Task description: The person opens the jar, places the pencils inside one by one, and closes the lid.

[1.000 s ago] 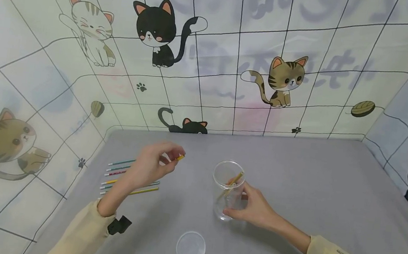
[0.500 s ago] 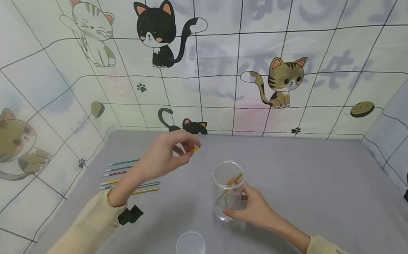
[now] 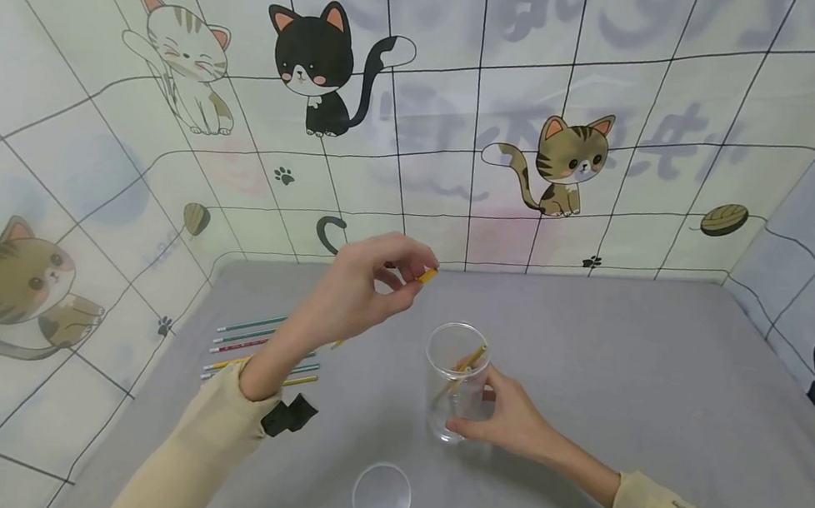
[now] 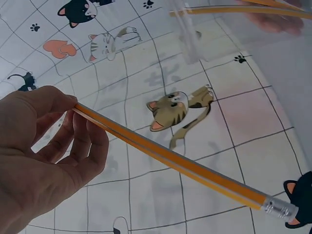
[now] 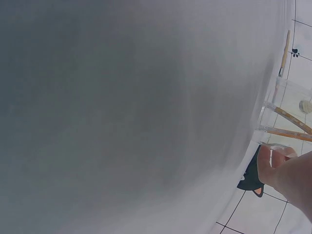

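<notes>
My left hand is raised behind and to the left of a clear cylindrical jar. Between thumb and fingertips it pinches an orange-yellow pencil, whose white eraser end points away from the hand in the left wrist view. The jar stands upright without a lid, and yellow-orange pencils lean inside it. My right hand grips the jar low on its right side, with thumb in front; the other fingers are partly hidden behind it.
Several pencils in teal, red and yellow lie side by side on the grey tabletop at left, partly covered by my left forearm. A round clear lid lies flat in front of the jar. Cat-print sheeting rises behind the table.
My left hand has moved right and upward with the pencil, away from the row and nearer the jar. My right hand and the jar have stayed put.
</notes>
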Demonstrator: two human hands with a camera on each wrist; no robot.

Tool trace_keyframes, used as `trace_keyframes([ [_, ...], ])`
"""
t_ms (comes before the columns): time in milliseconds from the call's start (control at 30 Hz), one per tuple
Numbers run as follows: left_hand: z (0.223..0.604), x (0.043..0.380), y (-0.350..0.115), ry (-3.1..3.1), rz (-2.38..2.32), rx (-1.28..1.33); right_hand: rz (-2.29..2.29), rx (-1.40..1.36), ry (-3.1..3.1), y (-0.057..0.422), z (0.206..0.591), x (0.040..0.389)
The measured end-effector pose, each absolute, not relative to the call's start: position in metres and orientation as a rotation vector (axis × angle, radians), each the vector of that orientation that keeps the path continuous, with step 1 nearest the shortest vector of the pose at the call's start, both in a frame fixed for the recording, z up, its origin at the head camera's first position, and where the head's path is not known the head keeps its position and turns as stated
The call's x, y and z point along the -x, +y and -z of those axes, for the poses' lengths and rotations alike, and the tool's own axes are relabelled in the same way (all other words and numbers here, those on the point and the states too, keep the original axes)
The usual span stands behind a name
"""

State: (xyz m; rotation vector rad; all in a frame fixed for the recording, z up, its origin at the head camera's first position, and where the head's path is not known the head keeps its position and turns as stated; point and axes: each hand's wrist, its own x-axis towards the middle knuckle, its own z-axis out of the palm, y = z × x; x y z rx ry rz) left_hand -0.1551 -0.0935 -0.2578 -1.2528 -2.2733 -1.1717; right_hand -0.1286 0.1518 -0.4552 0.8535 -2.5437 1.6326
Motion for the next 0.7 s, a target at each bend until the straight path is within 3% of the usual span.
trace_keyframes([
  [700,0.226,0.147,-0.055,-2.126,1.267,1.374,-1.658,-0.867,-2.545,0.153,0.457,0.131],
])
